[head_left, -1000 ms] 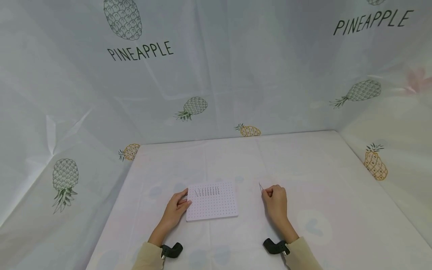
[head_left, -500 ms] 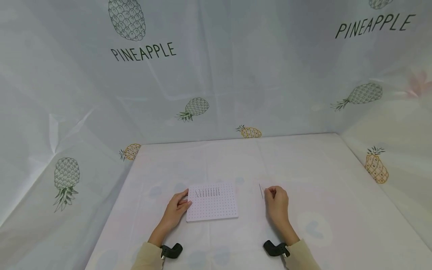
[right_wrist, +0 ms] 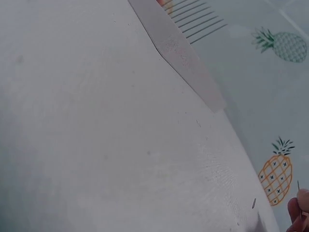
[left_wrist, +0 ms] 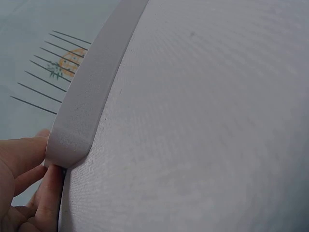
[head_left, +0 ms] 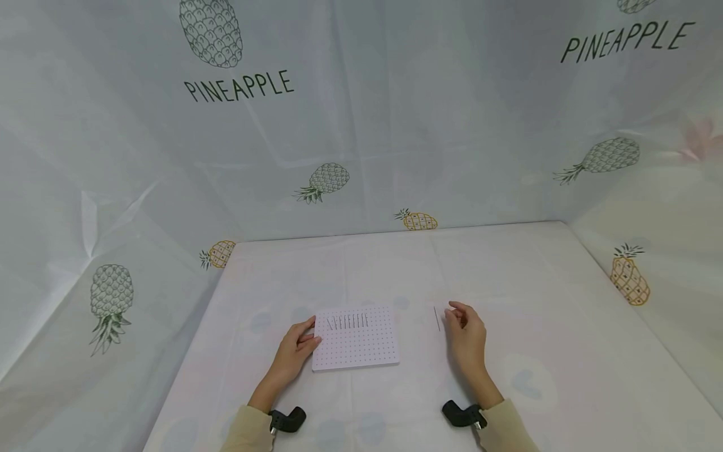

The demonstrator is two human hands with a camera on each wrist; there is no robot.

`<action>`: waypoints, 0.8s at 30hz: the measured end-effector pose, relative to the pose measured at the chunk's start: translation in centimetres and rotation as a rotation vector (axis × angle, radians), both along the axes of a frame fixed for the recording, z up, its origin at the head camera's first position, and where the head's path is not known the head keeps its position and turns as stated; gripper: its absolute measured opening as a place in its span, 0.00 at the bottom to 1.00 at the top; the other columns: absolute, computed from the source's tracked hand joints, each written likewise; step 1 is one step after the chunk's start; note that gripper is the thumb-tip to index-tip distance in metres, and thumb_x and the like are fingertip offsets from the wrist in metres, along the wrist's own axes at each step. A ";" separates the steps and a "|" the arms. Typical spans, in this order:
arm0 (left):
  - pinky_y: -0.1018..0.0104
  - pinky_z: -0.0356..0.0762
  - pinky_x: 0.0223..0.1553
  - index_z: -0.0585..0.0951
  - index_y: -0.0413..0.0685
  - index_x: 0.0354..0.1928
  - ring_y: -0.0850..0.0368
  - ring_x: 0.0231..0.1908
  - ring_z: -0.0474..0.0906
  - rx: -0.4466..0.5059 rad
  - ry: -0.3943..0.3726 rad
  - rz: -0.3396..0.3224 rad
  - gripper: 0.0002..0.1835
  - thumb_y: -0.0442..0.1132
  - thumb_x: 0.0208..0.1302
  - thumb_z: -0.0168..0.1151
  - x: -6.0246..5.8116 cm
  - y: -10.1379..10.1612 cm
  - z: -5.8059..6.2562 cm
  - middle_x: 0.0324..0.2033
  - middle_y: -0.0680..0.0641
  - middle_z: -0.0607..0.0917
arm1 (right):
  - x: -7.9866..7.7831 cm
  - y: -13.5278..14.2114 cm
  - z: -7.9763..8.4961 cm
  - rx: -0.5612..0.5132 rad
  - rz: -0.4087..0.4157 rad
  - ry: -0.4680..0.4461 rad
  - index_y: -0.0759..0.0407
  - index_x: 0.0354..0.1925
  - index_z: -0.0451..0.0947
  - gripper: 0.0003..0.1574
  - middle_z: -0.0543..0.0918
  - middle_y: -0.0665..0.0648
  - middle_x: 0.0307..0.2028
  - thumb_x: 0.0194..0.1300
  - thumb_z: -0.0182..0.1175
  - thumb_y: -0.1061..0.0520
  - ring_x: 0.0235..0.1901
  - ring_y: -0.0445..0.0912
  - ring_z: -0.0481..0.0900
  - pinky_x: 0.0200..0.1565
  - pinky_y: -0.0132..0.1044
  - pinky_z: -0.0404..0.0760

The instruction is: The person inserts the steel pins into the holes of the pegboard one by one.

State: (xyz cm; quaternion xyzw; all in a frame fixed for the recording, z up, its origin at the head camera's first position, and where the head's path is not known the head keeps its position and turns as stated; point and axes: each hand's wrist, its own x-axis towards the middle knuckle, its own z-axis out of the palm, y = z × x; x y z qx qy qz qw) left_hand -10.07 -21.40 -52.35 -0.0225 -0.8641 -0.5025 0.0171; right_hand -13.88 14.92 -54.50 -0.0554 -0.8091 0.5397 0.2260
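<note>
A white pegboard (head_left: 356, 351) with rows of small holes lies on the table. Several thin dark metal pins (head_left: 347, 321) stand in a row near its far edge, the leftmost leaning in the head view. My left hand (head_left: 294, 351) grips the board's left edge; in the left wrist view, its fingers (left_wrist: 24, 154) hold the corner. To the right of the board, my right hand (head_left: 467, 339) is raised slightly above the table. In the right wrist view its fingertips (right_wrist: 303, 199) pinch a thin pin (right_wrist: 298, 184). Another pin (head_left: 437, 319) lies on the table beside that hand.
A pale cloth covers the table (head_left: 384, 267). Behind and at both sides hangs a curtain (head_left: 361, 125) printed with pineapples. Each wrist wears a black device (head_left: 463, 414).
My right hand has drawn slightly right, away from the pin lying on the table, and its index finger has lifted. The left hand and the board have stayed put.
</note>
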 end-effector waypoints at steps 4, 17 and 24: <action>0.59 0.77 0.55 0.68 0.36 0.71 0.43 0.56 0.75 -0.002 -0.002 -0.009 0.30 0.34 0.70 0.62 -0.3 -0.5 -0.8 0.61 0.36 0.73 | 0.0 0.1 0.0 -0.049 0.040 0.033 0.69 0.48 0.84 0.11 0.82 0.62 0.35 0.68 0.62 0.67 0.32 0.40 0.72 0.33 0.22 0.69; 0.63 0.77 0.55 0.67 0.39 0.72 0.44 0.57 0.75 0.002 -0.017 -0.010 0.31 0.37 0.70 0.63 -0.3 -0.9 -1.5 0.63 0.38 0.73 | 1.0 -1.1 4.9 -0.183 0.136 -0.013 0.78 0.43 0.82 0.09 0.82 0.75 0.35 0.66 0.62 0.71 0.30 0.60 0.78 0.28 0.27 0.77; 0.62 0.76 0.56 0.67 0.40 0.72 0.45 0.57 0.75 -0.011 -0.015 -0.014 0.31 0.38 0.71 0.62 -0.6 -1.0 -1.5 0.63 0.38 0.72 | 0.6 -1.8 6.2 -0.204 0.158 -0.025 0.80 0.41 0.81 0.08 0.83 0.75 0.33 0.63 0.64 0.73 0.30 0.65 0.81 0.28 0.30 0.81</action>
